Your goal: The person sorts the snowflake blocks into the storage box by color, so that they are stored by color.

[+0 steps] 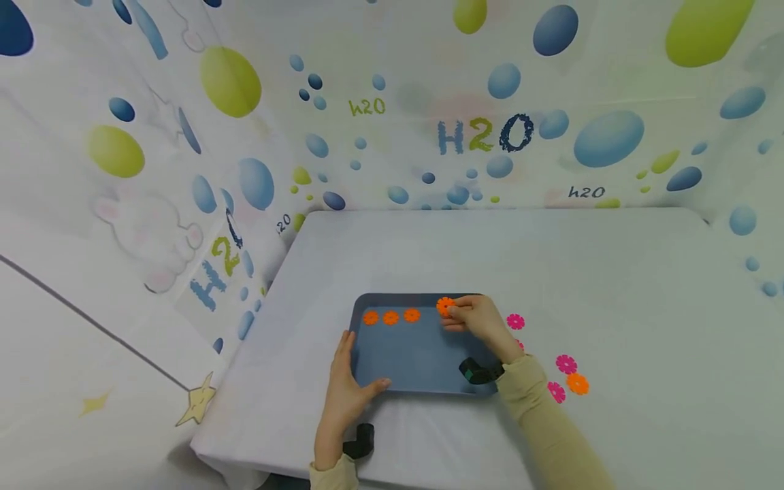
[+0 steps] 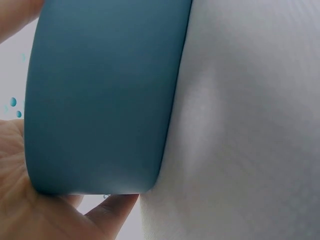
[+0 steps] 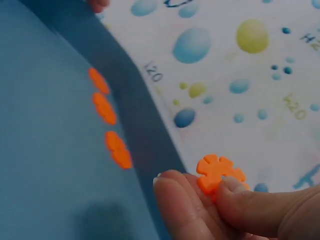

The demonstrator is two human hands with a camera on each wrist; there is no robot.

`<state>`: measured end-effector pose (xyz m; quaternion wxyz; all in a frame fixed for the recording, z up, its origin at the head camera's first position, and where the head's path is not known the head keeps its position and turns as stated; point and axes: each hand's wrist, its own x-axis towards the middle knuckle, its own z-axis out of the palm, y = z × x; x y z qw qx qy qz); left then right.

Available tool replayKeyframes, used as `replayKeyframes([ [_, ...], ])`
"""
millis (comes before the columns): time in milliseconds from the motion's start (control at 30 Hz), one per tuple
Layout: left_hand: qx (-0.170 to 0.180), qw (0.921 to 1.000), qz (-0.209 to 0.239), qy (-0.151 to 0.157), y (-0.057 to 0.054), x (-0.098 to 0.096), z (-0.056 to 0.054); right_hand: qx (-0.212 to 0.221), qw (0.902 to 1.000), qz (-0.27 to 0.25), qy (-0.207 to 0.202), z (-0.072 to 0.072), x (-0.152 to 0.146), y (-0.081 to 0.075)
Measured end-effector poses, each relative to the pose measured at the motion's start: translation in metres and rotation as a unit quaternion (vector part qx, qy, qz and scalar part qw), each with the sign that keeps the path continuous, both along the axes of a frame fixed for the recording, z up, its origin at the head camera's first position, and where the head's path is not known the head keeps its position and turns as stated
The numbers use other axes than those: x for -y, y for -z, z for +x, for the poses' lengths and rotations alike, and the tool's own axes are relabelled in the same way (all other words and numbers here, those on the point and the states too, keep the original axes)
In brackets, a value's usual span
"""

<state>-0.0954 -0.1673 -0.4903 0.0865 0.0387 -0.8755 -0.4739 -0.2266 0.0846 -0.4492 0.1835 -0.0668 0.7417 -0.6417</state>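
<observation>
In the head view a blue-grey tray (image 1: 404,357) lies on the table, with three orange flower-shaped discs (image 1: 390,318) in a row along its far side. My right hand (image 1: 480,321) pinches another orange notched disc (image 1: 442,303) between thumb and fingers above the tray's far edge, to the right of that row. The right wrist view shows this disc (image 3: 211,172) upright at the fingertips. With straight fingers along the left side and the thumb at the near edge, my left hand (image 1: 348,395) rests against the tray's near left corner.
Right of the tray lie several pink discs (image 1: 566,364) and one loose orange disc (image 1: 578,384) on the white tablecloth (image 1: 643,292). My right forearm partly hides that pile. A printed curtain (image 1: 416,136) hangs behind and to the left of the table.
</observation>
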Motion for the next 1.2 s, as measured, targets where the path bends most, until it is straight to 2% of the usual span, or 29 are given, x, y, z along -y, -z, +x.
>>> replayKeyframes([
  [167,0.001,0.9999,0.001,0.010,0.000,-0.006,0.000,0.025,0.9980,0.045,0.037,-0.006,0.015,0.013],
  [300,0.003,0.9999,0.000,0.016,-0.002,-0.009,-0.002,0.034,0.9943,0.080,0.061,-0.009,0.017,0.017],
  [633,-0.002,0.9998,-0.006,0.020,-0.007,-0.013,-0.006,0.031,0.9916,0.112,0.057,-0.012,0.011,0.018],
  [833,0.006,0.9997,-0.002,0.023,-0.003,-0.016,-0.007,0.028,0.9921,0.105,0.063,-0.010,0.006,0.019],
  [967,0.013,0.9996,-0.005,0.023,0.002,-0.015,-0.006,0.018,0.9929,0.096,0.068,-0.003,0.000,0.015],
  [1200,0.011,0.9998,-0.015,0.008,0.001,-0.001,0.000,-0.045,0.9952,0.038,0.078,0.015,-0.021,-0.012],
])
